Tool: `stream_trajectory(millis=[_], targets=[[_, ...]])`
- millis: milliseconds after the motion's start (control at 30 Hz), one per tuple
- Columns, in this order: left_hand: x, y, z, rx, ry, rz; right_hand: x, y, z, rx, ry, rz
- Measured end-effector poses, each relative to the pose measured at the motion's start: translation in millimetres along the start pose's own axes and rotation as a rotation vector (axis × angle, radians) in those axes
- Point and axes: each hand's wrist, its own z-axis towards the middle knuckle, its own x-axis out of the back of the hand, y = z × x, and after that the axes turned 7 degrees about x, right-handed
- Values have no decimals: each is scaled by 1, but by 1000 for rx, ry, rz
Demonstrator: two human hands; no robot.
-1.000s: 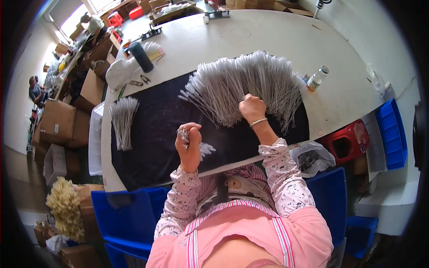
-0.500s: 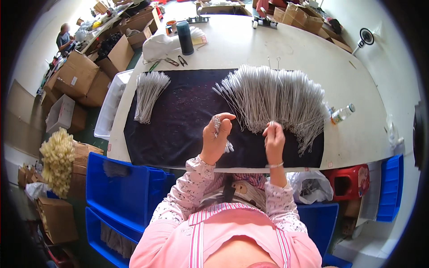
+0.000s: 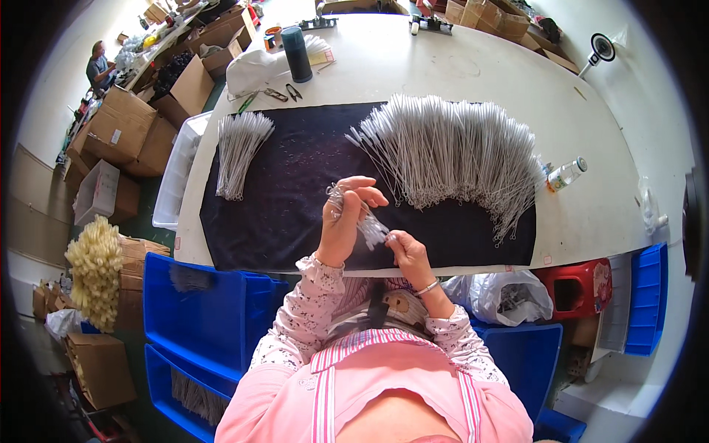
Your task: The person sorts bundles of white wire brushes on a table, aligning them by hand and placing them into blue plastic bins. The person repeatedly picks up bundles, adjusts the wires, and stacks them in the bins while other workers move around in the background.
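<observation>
My left hand (image 3: 340, 227) is closed around a small bundle of thin wire brushes (image 3: 371, 232). Their looped wire ends show above the thumb, and the white bristled ends stick out toward my right hand. With fingertips pinched at the bristle tips, my right hand (image 3: 412, 260) touches that bundle; whether it holds one separate brush is too small to tell. A large fanned pile of the same brushes (image 3: 450, 151) lies on the right of the dark cloth (image 3: 295, 229), loops toward me. On the cloth's left rests a smaller bunch of brushes (image 3: 240, 151).
Beyond the cloth stand a dark cylindrical bottle (image 3: 297, 55) and small thread snips (image 3: 294, 92). A glass bottle (image 3: 566, 174) leans right of the pile. Blue bins (image 3: 193, 325) sit below the table's left edge, a red stool (image 3: 580, 289) at the right.
My right hand has moved from the large pile's near edge, down and left, to the bundle's bristle tips. The left hand has shifted slightly left, its fingers more spread.
</observation>
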Motion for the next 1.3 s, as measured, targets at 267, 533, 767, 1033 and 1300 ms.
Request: stream_trajectory(millis=[267,533,767,1033,1300], targets=[[-13,26,-10,-33,-116,-47,-2,-17,6,290,22,-173],[-30,49,-9,-98,-180,306,34,-122,34,662,273,-8],[-28,-4,-18,91,-151,245,33,-221,60,1037,-35,-533],[-32,-19,-16,98,-110,193,-76,-159,69,141,142,-1996],[-26,-17,-13,66,-54,195,-22,-196,75,771,-223,-921]])
